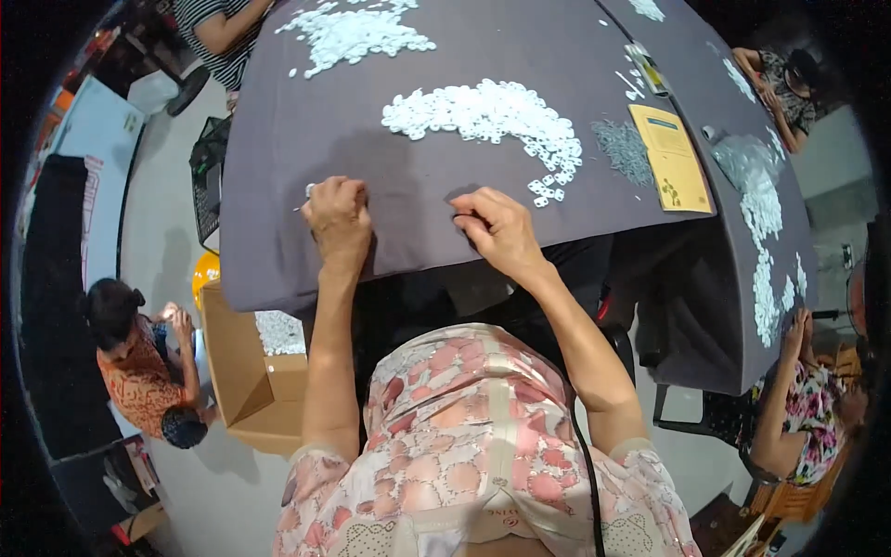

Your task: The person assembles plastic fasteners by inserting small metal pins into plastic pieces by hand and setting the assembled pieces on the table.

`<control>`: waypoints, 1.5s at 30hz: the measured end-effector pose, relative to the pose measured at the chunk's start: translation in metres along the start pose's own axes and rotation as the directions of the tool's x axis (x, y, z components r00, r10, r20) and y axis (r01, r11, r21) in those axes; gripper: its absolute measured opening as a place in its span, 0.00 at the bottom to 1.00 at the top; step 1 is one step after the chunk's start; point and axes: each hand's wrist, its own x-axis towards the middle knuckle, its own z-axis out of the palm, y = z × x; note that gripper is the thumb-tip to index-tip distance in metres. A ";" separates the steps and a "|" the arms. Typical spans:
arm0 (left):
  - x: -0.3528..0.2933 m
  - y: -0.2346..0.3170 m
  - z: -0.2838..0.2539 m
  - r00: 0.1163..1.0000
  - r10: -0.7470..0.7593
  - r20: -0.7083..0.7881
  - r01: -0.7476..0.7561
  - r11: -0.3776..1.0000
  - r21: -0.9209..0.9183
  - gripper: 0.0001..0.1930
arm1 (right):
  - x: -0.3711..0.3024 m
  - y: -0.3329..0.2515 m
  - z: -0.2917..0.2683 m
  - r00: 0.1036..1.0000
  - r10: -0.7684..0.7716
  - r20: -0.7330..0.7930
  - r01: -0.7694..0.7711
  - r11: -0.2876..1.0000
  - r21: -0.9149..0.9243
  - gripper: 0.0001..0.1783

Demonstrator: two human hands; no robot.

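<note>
- The grey-covered table (306, 139) ends in a bowed near edge just below the person's wrists; both forearms cross that edge from below.
- The left hand (339, 218) rests on the cloth close to the near edge, curled into a loose fist around a thin pale tool or pin (306, 193) whose tip sticks out to the left.
- The right hand (497, 226) lies just beside it, a little apart, fingers bent and pinched narrow at the tips; whether it grips a small piece is too small to tell.
- Between the two hands and beyond them up to the pile, the cloth is bare, giving room to slide either hand forward.
- The nearest heap of small white plastic pieces (492, 116) stretches in a curved band beyond the hands; its tail of loose pieces ends near the right hand, not touching it.
- The pieces look alike: tiny, flat, white, some with holes, piled loosely.
- A patch of small grey metal bits (624, 148) lies right of the heap, with a yellow booklet (670, 156) next to it at the table's right edge.
- A second white heap (348, 35) sits at the far side, well apart.
- Left of the table, below its edge, an open cardboard box (246, 381) stands on the floor.
</note>
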 end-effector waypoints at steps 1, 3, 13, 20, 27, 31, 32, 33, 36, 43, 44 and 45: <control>0.002 0.003 0.002 1.000 0.018 0.004 -0.018 1.000 -0.021 0.05 | -0.001 -0.001 -0.005 1.000 0.027 0.008 -0.027 0.999 -0.026 0.08; 0.004 0.009 0.006 1.000 0.013 0.001 -0.013 1.000 0.026 0.06 | -0.005 0.002 -0.011 1.000 0.013 -0.015 -0.013 1.000 -0.026 0.08; 0.000 0.010 0.003 1.000 0.015 -0.009 -0.015 0.999 0.049 0.07 | -0.039 0.020 -0.098 0.989 0.071 -0.127 -0.096 0.975 -0.203 0.07; 0.000 0.014 0.003 1.000 0.011 -0.003 -0.011 0.999 0.040 0.08 | -0.042 0.062 -0.158 0.885 0.280 -0.372 -0.404 0.859 -0.313 0.06; 0.002 0.014 0.004 0.999 0.027 -0.047 -0.024 0.998 0.051 0.07 | -0.029 0.102 -0.166 0.941 0.141 -0.308 -0.299 0.773 -0.560 0.05; 0.002 0.013 0.004 0.999 0.034 -0.037 -0.032 0.998 0.053 0.07 | -0.023 0.104 -0.171 0.954 0.211 -0.213 -0.299 0.714 -0.633 0.04; 0.001 0.014 0.003 0.999 0.034 -0.036 -0.033 0.998 0.050 0.07 | -0.022 0.104 -0.171 0.951 0.227 -0.210 -0.309 0.723 -0.618 0.04; 0.001 0.014 0.001 0.999 0.035 -0.036 -0.033 0.998 0.047 0.07 | -0.022 0.104 -0.169 0.948 0.242 -0.207 -0.319 0.732 -0.603 0.04; 0.001 0.015 0.001 0.998 0.035 -0.057 -0.033 0.999 0.032 0.06 | -0.025 0.101 -0.167 0.952 0.221 -0.210 -0.305 0.713 -0.632 0.05; 0.002 0.042 -0.002 0.993 0.111 -0.049 -0.116 0.984 -0.135 0.09 | -0.026 0.078 -0.156 0.946 0.184 -0.267 -0.307 0.771 -0.558 0.03; 0.002 0.051 0.000 0.991 0.136 0.001 -0.133 0.974 -0.182 0.09 | -0.027 0.076 -0.153 0.938 0.193 -0.288 -0.323 0.791 -0.520 0.03; 0.000 0.058 0.008 0.980 0.197 0.018 -0.190 0.961 -0.199 0.08 | -0.028 0.074 -0.150 0.935 0.191 -0.300 -0.317 0.828 -0.463 0.04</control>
